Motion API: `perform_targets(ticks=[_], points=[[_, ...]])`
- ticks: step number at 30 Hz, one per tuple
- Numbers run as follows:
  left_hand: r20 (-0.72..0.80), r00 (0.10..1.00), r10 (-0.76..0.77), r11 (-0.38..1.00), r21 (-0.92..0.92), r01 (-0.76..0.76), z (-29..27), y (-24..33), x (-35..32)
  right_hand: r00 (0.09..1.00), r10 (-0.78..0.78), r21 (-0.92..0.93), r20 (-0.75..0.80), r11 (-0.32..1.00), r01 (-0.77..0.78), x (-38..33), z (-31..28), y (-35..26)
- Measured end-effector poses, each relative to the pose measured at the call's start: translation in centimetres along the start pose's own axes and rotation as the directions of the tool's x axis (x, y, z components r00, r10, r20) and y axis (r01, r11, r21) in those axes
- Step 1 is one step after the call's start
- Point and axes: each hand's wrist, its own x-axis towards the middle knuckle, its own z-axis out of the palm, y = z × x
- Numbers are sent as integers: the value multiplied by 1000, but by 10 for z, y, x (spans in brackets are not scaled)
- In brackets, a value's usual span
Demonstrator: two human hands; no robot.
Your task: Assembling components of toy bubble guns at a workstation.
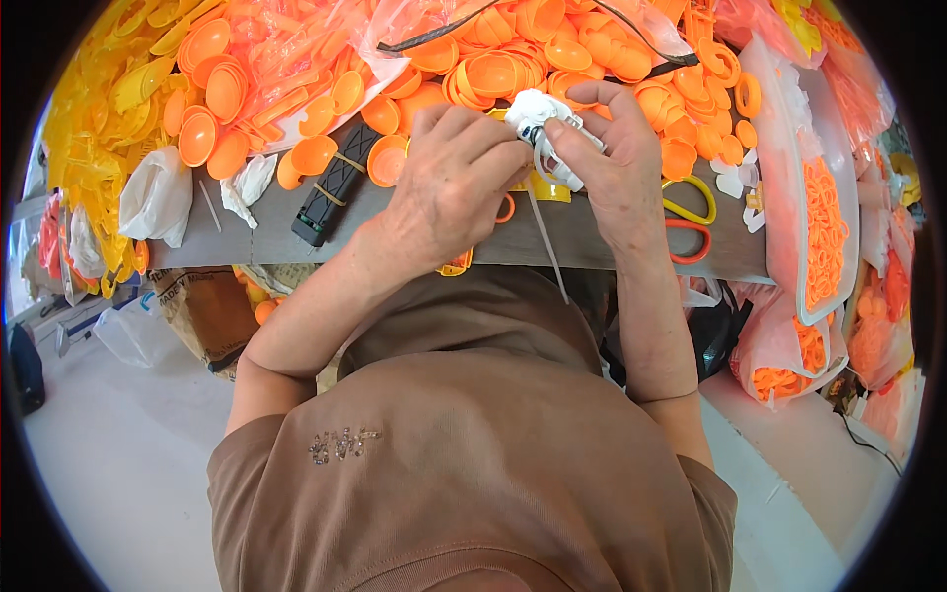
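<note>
Over the table's near edge, my right hand [626, 153] is closed round a small white piece [538, 111], whose exact kind I cannot make out. The thumb presses on its side. My left hand [449, 178] is closed against the left of this piece, its fingertips partly hidden. A thin pale strip [547, 242] hangs down below the hands. Just beneath them lies a shiny yellow piece [548, 189], mostly covered. Beside my right wrist are a yellow loop handle [692, 202] and a red loop handle [691, 242], apparently of scissors.
Orange plastic cups [493, 74] pile up along the far side, with yellow plastic parts [109, 109] at far left. A black ribbed bar with rubber bands [333, 187] lies left of my arm. At right stands a translucent bin [784, 197] of small orange pieces.
</note>
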Motion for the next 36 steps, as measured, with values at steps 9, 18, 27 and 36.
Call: perform_targets(ticks=[9, 18, 27, 36], points=[[85, 988, 127, 990, 55, -132, -13, -5, 27, 996, 22, -209, 89, 978, -3, 0, -6, -7], [96, 984, 149, 988, 22, -152, -9, -8, 25, 974, -31, -49, 226, 998, 43, -3, -28, -12], [15, 1000, 9, 998, -66, -8, -8, -12, 10, 833, -233, -717, 502, 427, 551, -15, -44, 9], [-68, 998, 16, 986, -163, -27, -15, -9, 11, 838, -267, -550, 476, 652, 521, -8, -40, -9]])
